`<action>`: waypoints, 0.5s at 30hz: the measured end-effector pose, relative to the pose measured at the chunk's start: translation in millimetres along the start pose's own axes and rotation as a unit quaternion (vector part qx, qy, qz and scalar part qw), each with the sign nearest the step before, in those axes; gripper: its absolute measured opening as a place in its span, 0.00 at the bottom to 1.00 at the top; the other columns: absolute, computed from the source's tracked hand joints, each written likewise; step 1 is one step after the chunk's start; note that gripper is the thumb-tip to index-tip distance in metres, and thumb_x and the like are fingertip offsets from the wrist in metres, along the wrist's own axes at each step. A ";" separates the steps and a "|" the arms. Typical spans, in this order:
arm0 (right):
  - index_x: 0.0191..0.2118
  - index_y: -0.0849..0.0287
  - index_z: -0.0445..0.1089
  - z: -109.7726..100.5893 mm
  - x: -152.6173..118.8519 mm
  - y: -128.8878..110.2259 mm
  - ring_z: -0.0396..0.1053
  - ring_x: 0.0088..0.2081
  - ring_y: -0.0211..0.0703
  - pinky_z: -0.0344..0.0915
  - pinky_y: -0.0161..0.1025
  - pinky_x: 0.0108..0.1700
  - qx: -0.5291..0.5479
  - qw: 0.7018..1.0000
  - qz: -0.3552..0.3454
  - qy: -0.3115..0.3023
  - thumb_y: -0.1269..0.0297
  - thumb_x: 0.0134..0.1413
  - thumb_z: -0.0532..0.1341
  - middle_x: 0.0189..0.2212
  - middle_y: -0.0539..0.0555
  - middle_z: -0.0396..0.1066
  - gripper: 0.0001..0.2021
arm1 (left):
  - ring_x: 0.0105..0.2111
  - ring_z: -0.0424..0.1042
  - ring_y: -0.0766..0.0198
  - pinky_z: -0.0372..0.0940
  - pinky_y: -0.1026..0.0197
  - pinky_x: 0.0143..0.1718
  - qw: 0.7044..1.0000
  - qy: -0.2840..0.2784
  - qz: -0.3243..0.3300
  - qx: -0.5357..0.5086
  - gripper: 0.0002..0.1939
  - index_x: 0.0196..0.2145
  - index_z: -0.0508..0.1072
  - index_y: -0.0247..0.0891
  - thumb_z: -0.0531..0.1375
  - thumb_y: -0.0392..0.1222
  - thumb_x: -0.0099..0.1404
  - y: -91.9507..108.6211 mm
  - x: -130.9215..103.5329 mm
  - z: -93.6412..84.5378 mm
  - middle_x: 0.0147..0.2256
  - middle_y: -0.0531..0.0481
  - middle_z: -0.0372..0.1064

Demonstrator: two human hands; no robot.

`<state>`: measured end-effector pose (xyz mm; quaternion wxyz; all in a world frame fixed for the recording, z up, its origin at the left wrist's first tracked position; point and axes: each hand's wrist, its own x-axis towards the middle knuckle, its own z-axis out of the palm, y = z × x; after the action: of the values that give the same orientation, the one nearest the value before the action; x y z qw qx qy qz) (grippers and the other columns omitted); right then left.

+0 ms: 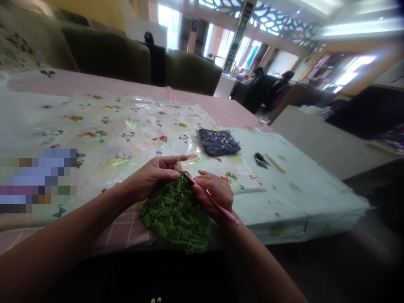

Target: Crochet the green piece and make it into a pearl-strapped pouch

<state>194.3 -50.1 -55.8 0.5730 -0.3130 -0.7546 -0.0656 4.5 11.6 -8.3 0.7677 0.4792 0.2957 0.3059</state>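
A green crocheted piece (176,210) hangs from between my two hands at the table's front edge. My left hand (158,174) pinches its upper edge, with the index finger stretched out and a strand of green yarn near that fingertip. Closed round a pink crochet hook (221,206) is my right hand (214,191); the hook's tip meets the top of the green piece beside my left fingertips. Beyond my hands a dark grey-blue crocheted piece (218,142) lies flat on the flowered cover.
Black-handled scissors (261,160) and a cream-coloured stick (275,162) lie on the pale cover (303,168) at the right. A clear cup (263,122) stands near the far edge. Green chairs (192,75) line the far side; people sit further back. A blurred patch covers the left.
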 end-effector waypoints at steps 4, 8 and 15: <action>0.33 0.59 0.72 -5.2 -3.4 -0.4 0.75 0.30 0.37 0.75 0.47 0.49 0.057 0.997 0.051 -0.005 0.74 0.58 0.60 0.28 0.50 0.76 0.05 | 0.28 0.68 0.72 0.62 0.69 0.31 0.997 0.026 0.031 0.069 0.26 0.51 0.77 0.38 0.69 0.33 0.52 2.7 -2.1 1.6 0.29 0.55 0.69; 0.30 0.57 0.71 -5.9 -0.4 -0.1 0.73 0.29 0.35 0.74 0.49 0.53 0.140 0.979 0.148 -0.004 0.71 0.61 0.58 0.25 0.46 0.73 0.09 | 0.31 0.69 0.71 0.62 0.70 0.32 0.988 0.043 0.070 0.132 0.17 0.43 0.81 0.39 0.68 0.32 0.54 2.7 -4.1 4.0 0.32 0.53 0.70; 0.35 0.58 0.70 8.0 1.6 -2.2 0.71 0.28 0.38 0.74 0.40 0.43 -0.060 0.997 -0.001 0.047 0.72 0.58 0.62 0.26 0.50 0.73 0.02 | 0.39 0.73 0.61 0.67 0.61 0.42 0.990 -0.042 -0.007 0.132 0.21 0.48 0.79 0.42 0.69 0.40 0.56 -1.8 -3.3 3.6 0.41 0.47 0.76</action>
<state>186.3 -47.6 -56.5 0.5878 -0.3425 -0.7219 -0.1262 5.5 6.5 -8.1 0.7112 0.5870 0.3043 0.2388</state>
